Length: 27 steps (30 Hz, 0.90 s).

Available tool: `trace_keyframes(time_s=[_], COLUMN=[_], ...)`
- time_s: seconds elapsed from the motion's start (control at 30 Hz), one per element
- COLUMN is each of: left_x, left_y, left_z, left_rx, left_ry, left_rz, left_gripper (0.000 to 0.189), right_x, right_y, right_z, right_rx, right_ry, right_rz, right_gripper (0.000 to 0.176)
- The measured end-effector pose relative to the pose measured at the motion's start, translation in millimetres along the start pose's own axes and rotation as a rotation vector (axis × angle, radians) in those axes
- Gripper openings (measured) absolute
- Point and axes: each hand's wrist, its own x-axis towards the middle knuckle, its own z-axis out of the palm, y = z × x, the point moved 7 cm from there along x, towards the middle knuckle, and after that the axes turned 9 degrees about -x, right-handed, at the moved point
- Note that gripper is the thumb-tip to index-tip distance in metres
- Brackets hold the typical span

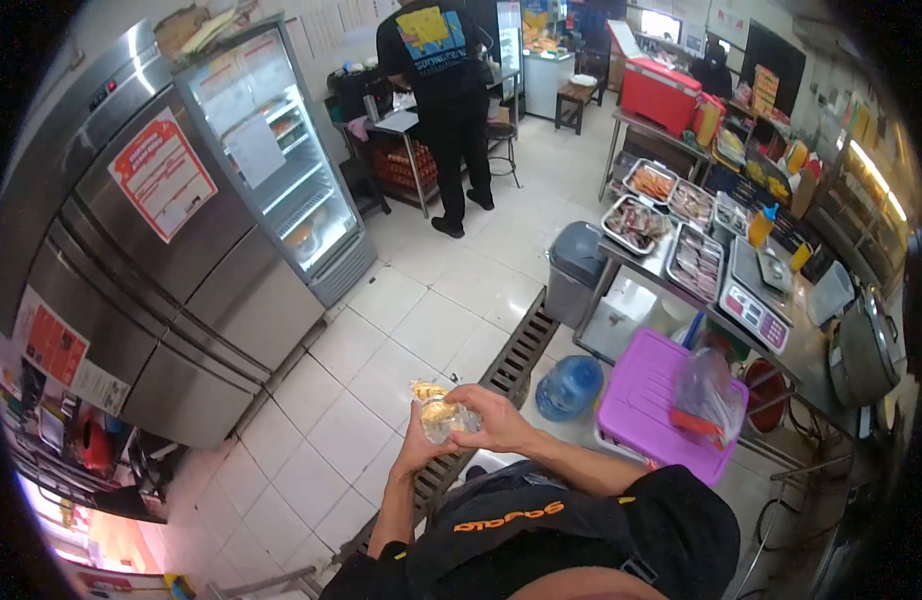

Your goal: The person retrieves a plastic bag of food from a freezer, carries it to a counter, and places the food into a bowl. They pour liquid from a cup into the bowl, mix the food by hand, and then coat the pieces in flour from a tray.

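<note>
Currently in the handling step: bare left hand (417, 443) and right hand (495, 417) pinch a clear, crinkled plastic bag (441, 426) with yellow contents (438, 411), held up over the long, dark, slotted floor grate (522, 345); next move likely calls for steady two-handed grip.

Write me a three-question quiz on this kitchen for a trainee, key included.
1. What lies on the purple lid?
a) a digital scale
b) a plastic bag
c) a tray of seafood

2. True or false: only one of the wearer's hands touches the clear packet.

3. Where is the blue water jug?

Key:
1. b
2. False; the left hand and right hand both hold it.
3. On the floor, between the drain grate and the purple-lidded box.
</note>
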Motion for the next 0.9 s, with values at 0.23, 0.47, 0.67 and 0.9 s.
trace_keyframes(time_s=[0.23,0.47,0.67,0.9], left_x=[158.3,356.9,554.5,746.2], left_y=[7.0,-24.2,24.9,2.7], left_z=[-31.9,-73.5,-80.5,-103.3], left_rx=[-0.024,-0.020,0.138,0.045], left_ry=[-0.073,-0.083,-0.118,-0.179], left_rz=[-0.054,-0.168,-0.083,-0.214], left_gripper=[0.093,0.095,0.083,0.087], right_x=[108.8,224.4,373.0,485.7], right_y=[106.5,277.3,387.9,514.7], right_z=[-31.8,-76.0,-152.5,-209.5], right_rx=[0.051,0.152,0.214,0.493], right_ry=[0.055,0.127,-0.020,-0.024], right_rz=[0.182,0.326,0.415,0.555], right_gripper=[0.047,0.068,0.067,0.082])
